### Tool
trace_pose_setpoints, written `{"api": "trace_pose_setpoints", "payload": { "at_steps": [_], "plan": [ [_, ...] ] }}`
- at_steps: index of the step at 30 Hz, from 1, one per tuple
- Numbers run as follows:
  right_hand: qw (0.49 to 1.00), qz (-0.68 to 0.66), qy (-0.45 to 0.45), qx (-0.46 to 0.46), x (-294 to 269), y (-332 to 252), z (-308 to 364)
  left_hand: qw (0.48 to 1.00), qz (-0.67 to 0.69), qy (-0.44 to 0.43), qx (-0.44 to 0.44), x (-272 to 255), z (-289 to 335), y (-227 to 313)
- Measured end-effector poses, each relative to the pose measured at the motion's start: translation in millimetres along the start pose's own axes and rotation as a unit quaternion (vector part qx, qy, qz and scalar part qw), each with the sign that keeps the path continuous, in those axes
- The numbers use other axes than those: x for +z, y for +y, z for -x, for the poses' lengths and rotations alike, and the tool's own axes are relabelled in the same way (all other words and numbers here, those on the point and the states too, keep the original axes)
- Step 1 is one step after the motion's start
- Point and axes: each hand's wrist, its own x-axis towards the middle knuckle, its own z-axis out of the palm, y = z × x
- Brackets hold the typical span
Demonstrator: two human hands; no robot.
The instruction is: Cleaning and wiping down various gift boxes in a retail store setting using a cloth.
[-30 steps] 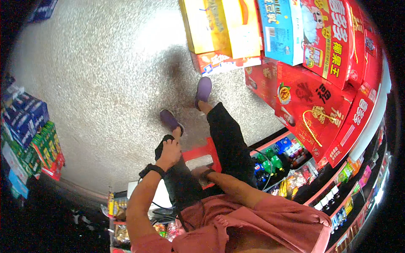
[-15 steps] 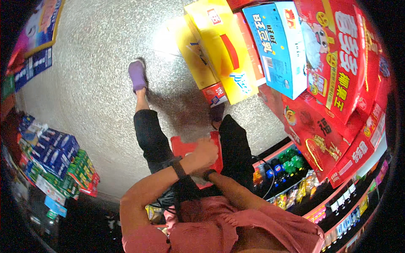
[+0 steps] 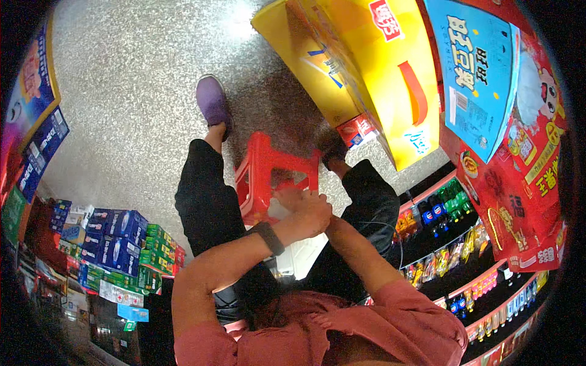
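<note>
My left hand (image 3: 310, 215), with a dark band on its wrist, is wrapped round my right wrist, low over my lap. My right hand (image 3: 289, 199) is partly covered by the left and smeared, so its fingers are unclear. Just beyond both hands stands a red plastic stool (image 3: 259, 177), between my legs. Below the hands, a white object (image 3: 302, 255) shows between my thighs; its kind is hard to make out.
Yellow cartons (image 3: 390, 79) and a blue carton (image 3: 476, 79) stand at the right, beside red gift boxes (image 3: 519, 201). Drink and snack shelves (image 3: 436, 210) run along the lower right. Stacked blue and green packs (image 3: 116, 241) are at the left.
My left hand has closed round my right wrist, where the right band showed before. The view has shifted, and the stool's legs and the white object now show.
</note>
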Motion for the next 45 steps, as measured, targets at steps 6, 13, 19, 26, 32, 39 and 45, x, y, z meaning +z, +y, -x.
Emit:
{"api": "trace_pose_setpoints", "payload": {
  "at_steps": [6, 13, 19, 26, 32, 39, 45],
  "plan": [
    [1.0, 0.019, -0.014, 0.004, -61.0, -6.8, -37.8, 0.998, -0.033, -0.042, 0.021, -6.7, -1.1, -8.2],
    [0.975, -0.215, -0.027, 0.051, -129.7, -24.8, -48.8, 0.998, 0.056, 0.031, -0.019, 2.4, -1.2, -3.8],
    [0.952, -0.121, 0.281, 0.026, -162.5, -54.0, -25.3, 0.981, 0.008, -0.109, 0.159, 2.9, 25.1, -23.1],
    [0.949, -0.245, 0.175, 0.093, -239.7, -36.1, 53.1, 0.94, 0.05, -0.289, 0.174, 25.0, 29.6, -53.2],
    [0.885, -0.457, 0.086, -0.015, -245.7, -17.8, 69.5, 0.961, -0.125, -0.125, 0.215, 12.3, 11.8, -82.1],
    [0.958, -0.262, 0.088, -0.073, -290.4, -25.4, 61.4, 0.945, -0.185, -0.24, 0.125, -54.0, -26.6, -81.6],
    [0.958, -0.19, 0.18, -0.117, -282.0, -10.6, 40.4, 0.954, -0.172, 0.019, 0.243, -47.8, -39.0, -111.9]
  ]
}}
